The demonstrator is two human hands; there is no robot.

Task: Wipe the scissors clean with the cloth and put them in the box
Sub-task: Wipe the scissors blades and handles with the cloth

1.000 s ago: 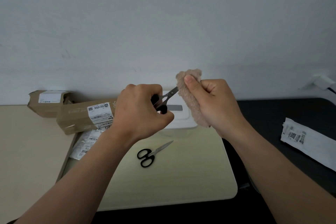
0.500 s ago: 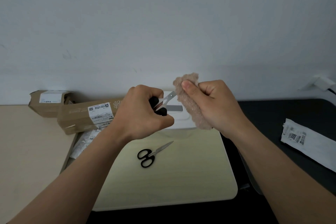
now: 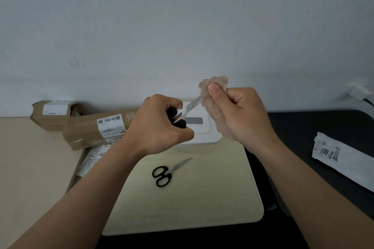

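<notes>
My left hand [image 3: 159,125] grips the black handles of a small pair of scissors [image 3: 190,108], raised above the table. Its blades point up to the right, and their tips are hidden in a fuzzy tan cloth [image 3: 214,105]. My right hand [image 3: 240,115] grips that cloth, thumb pressing it around the blades. A second pair of black-handled scissors [image 3: 169,171] lies shut on the pale board [image 3: 202,198] below. A white box [image 3: 204,133] with a closed lid and grey strip stands behind my hands, partly hidden by them.
Two brown cardboard boxes [image 3: 97,131] with labels lie at the back left, over a clear plastic bag [image 3: 91,160]. A white labelled packet [image 3: 344,159] lies on the dark table at right. A white plug [image 3: 360,93] sits at the wall, far right.
My right hand with the cloth has slid a little up and right along the blades, baring more of the metal. My left hand has stayed almost still.
</notes>
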